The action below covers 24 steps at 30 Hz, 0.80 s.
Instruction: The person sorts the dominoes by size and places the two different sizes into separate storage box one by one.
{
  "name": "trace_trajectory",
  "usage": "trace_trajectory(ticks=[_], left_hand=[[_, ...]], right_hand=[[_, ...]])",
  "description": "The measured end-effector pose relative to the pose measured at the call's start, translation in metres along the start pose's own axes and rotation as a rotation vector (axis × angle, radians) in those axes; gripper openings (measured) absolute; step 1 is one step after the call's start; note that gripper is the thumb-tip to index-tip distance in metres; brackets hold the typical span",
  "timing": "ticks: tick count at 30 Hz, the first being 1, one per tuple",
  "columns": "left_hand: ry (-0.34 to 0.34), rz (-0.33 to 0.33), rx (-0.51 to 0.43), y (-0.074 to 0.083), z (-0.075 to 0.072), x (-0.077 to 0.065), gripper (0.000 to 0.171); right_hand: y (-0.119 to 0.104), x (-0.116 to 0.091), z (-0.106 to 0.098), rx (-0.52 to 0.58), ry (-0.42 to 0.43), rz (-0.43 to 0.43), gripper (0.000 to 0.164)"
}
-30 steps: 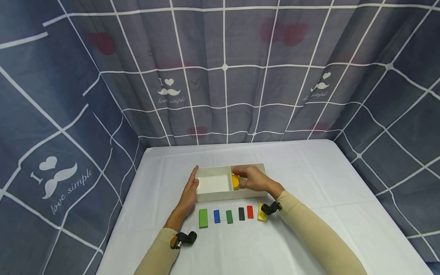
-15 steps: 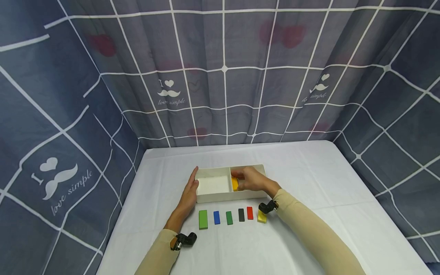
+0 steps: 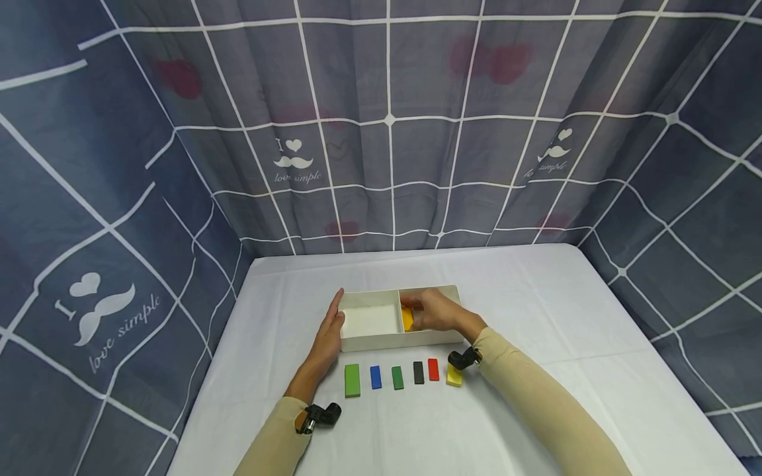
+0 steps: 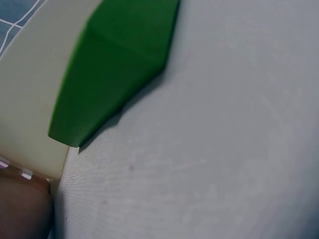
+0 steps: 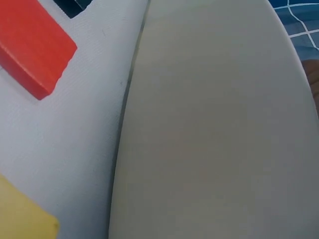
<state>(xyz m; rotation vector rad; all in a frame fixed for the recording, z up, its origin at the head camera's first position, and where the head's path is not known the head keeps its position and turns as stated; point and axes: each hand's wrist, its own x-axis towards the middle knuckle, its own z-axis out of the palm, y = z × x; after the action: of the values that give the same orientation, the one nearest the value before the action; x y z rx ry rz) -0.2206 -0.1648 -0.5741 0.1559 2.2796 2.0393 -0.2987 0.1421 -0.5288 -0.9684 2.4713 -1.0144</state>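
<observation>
A white box (image 3: 381,343) with two compartments lies on the table in the head view. My left hand (image 3: 323,337) rests against its left end, fingers straight. My right hand (image 3: 437,311) reaches into the right compartment and pinches an orange-yellow block (image 3: 407,318) beside the divider; the hand covers part of that block. The left compartment shows a bare floor. In the left wrist view, a light green block (image 4: 114,74) lies near the box wall (image 4: 30,99). The right wrist view shows the box's front wall (image 5: 209,124), with the fingers mostly out of sight.
In front of the box, left to right, lie the light green block (image 3: 352,381), a blue block (image 3: 376,377), a dark green block (image 3: 397,377), a black block (image 3: 419,372), a red block (image 3: 433,369) and a yellow block (image 3: 454,378), partly under the right wrist camera. Curtains surround the table.
My right hand and wrist have shifted slightly left and lower into the right compartment, still holding the orange-yellow block. The left hand and box stay put.
</observation>
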Motion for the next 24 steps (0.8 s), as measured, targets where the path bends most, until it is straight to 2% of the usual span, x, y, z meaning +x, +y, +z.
trace_trajectory(ticks=[7,15,24], left_hand=[[0.004,-0.002,0.002,0.0,0.0,0.001,0.058],[0.004,-0.001,-0.007,0.001,-0.001,0.002,0.058],[0.012,-0.012,0.0,-0.001,0.0,-0.002,0.057]], right_hand=[[-0.002,-0.007,-0.004,-0.021,0.041,0.009,0.076],[-0.008,-0.02,-0.015,-0.021,0.085,0.045,0.066],[-0.009,-0.043,-0.02,-0.036,0.153,-0.023,0.064]])
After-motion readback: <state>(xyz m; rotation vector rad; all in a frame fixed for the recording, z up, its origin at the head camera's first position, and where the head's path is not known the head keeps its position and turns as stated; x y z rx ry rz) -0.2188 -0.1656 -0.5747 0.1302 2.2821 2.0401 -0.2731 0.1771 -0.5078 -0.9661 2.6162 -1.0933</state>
